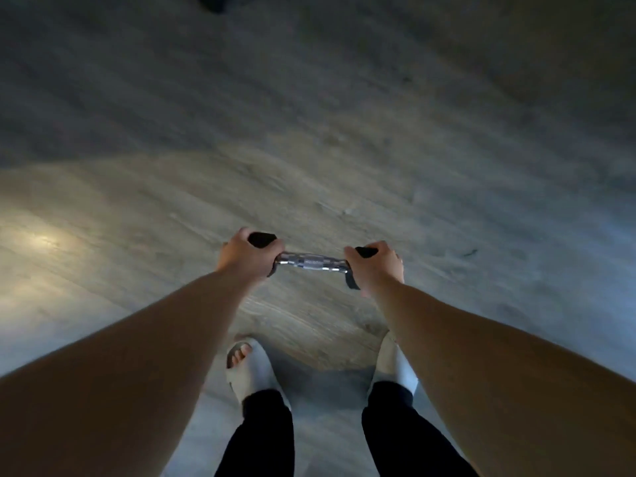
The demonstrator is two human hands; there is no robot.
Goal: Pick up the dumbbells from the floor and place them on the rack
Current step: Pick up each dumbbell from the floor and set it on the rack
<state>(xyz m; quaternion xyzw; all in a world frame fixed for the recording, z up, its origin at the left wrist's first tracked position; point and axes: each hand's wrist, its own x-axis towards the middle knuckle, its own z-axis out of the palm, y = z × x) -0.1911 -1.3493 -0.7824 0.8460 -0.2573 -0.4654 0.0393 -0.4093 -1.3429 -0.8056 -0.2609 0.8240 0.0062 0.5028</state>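
A dumbbell [311, 261] with a knurled chrome handle and black ends hangs level above the floor in front of me. My left hand [246, 254] is wrapped over its left black end. My right hand [380, 265] covers the right black end. Both hands hide most of the weights; only slivers of black show past the fingers. No rack is in view.
Grey wood-grain floor [309, 132] fills the view, blurred by motion. My feet in pale slides [253, 371] and black trousers stand below the dumbbell. A dark shape [215, 1] lies at the top edge. A light glare sits at the left.
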